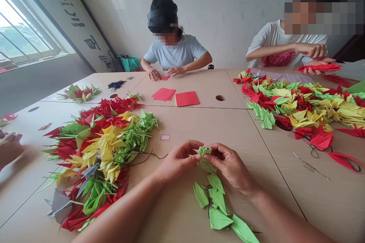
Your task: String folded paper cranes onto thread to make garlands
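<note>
A green folded-paper piece [207, 165] is pinched between my left hand [181, 159] and my right hand [232, 167], just above the table. The thumbs and fingers of both hands are closed on its upper end, where a bit of dark cord shows. Below it, towards me, several more green folded-paper pieces [218, 199] trail along a dark cord [210, 193]. One green piece [201, 195] lies to the left of that row. Left of my forearm is a large heap of strung paper cranes [110, 136] in red, yellow, green and grey.
More paper-crane strings [310, 102] cover the table's right side, near a long needle [311, 166]. Red paper squares [187, 98] lie ahead. Across the table one person [176, 55] folds red paper; another [265, 41] handles red pieces. Someone's hand [10, 148] enters at left.
</note>
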Demonstrator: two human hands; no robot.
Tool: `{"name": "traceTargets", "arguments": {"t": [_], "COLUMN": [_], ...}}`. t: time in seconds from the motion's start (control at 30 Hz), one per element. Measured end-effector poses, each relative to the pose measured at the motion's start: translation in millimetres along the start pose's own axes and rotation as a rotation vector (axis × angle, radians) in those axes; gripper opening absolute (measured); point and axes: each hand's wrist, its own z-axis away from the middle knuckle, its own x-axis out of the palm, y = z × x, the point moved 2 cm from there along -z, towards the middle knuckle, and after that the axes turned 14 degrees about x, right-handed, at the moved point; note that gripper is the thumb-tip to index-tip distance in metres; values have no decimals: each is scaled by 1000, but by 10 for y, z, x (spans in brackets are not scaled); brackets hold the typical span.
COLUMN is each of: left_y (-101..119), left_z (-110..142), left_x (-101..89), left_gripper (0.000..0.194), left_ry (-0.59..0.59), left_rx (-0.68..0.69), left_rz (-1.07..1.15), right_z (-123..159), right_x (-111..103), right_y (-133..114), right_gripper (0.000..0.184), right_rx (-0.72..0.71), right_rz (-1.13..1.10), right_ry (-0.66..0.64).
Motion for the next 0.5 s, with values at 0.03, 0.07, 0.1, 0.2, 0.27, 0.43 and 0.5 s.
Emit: {"name": "traceTargets", "arguments": {"t": [0.03, 0.07, 0.1, 0.2, 0.27, 0.43, 0.5], "left_y": [5, 8, 7, -10, -29, -58, -57], "left_z": [1, 2, 3, 6, 8, 9, 6], "left_x": [10, 19, 26, 19, 7, -5, -2], "left_gripper": [29, 28, 27, 26, 26, 31, 32], "left_ry": [-24, -46, -60, -45, -33, -32, -31], "left_rx": [-10, -22, -36, -61, -72, -80, -77], "left_rz": [33, 67, 95, 132, 127, 102, 106], "right_z": [-1, -3, -4, -11, -14, -11, -7], "right_x": [-3, -7, -11, -25, -32, -43, -45], "right_y": [-3, -6, -8, -12, -10, -8, -12], "right_gripper": [26, 26, 25, 22, 22, 23, 23], "right_rx": [27, 54, 77, 108, 120, 156, 161], "right_rz": [-51, -96, -131, -184, -205, -229, -232], "right_ry": [-18, -36, -53, -91, -108, -111, -106]}}
